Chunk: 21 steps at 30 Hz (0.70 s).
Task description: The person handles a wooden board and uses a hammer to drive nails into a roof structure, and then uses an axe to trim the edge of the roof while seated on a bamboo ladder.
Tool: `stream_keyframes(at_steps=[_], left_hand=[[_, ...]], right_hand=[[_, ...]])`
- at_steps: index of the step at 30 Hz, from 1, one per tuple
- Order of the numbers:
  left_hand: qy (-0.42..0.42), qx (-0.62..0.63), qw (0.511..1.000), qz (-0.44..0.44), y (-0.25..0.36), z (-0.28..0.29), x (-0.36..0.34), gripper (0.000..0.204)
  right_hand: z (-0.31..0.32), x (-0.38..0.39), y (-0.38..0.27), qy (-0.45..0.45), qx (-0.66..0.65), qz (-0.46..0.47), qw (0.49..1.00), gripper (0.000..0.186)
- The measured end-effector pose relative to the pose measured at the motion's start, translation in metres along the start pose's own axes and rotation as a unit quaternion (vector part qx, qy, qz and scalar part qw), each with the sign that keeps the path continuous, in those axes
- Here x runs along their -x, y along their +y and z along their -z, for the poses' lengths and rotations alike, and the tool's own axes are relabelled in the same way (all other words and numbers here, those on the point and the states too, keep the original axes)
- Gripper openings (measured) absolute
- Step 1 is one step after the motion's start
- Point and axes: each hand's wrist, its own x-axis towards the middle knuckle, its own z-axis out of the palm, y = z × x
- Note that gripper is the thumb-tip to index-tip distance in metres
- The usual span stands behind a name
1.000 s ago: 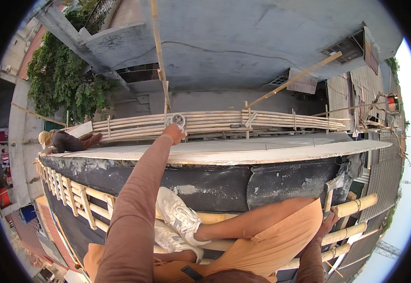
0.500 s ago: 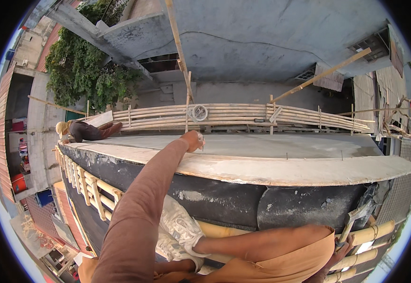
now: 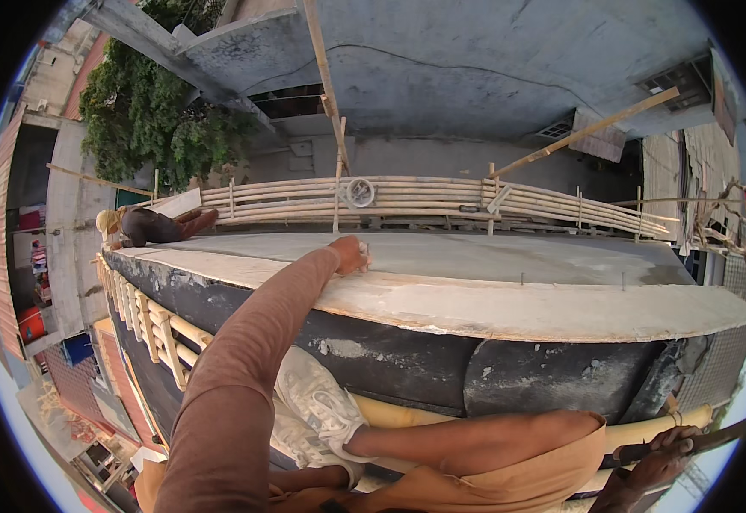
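My left hand [image 3: 352, 256], at the end of a long brown sleeve, is pinched at the inner edge of a long pale board [image 3: 510, 306]. A thin upright nail [image 3: 369, 250] shows at its fingertips. Two more nails stand up from the board farther right, one of them a slim nail [image 3: 623, 280]. At the lower right my right hand [image 3: 666, 455] is closed around the dark grip of a hammer [image 3: 719, 437], held away from the board out toward the rim. The hammer's head cannot be made out here.
Below the board runs a black-sheeted face [image 3: 390, 363], with bamboo poles [image 3: 399, 414] under my legs. Beyond the grey slab [image 3: 476, 254] lies a bamboo scaffold [image 3: 424, 190] holding a bucket [image 3: 358, 192]. Another person [image 3: 146, 226] leans at the far left end.
My right hand has swung the hammer outward to the right, away from the bamboo. My left hand stays at the nail. The whole view has shifted slightly.
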Motion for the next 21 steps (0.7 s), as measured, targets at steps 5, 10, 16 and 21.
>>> stream_keyframes(at_steps=[5, 10, 16, 21], left_hand=[[-0.01, -0.018, 0.999, 0.026, 0.004, -0.002, -0.004, 0.024], [-0.004, -0.037, 0.999, 0.001, -0.012, -0.005, -0.003, 0.026], [-0.001, -0.049, 0.999, -0.008, -0.01, -0.007, -0.017, 0.027], [-0.005, -0.039, 0.999, 0.001, 0.0, -0.004, -0.009, 0.029]], right_hand=[[-0.124, -0.061, -0.115, -0.232, -0.116, -0.064, 0.964, 0.053], [-0.29, -0.049, -0.162, -0.511, 0.032, 0.218, 0.831, 0.033], [-0.442, 0.034, -0.159, -0.668, 0.415, 0.249, 0.565, 0.033], [-0.47, 0.097, -0.128, -0.688, 0.41, 0.24, 0.548, 0.031]])
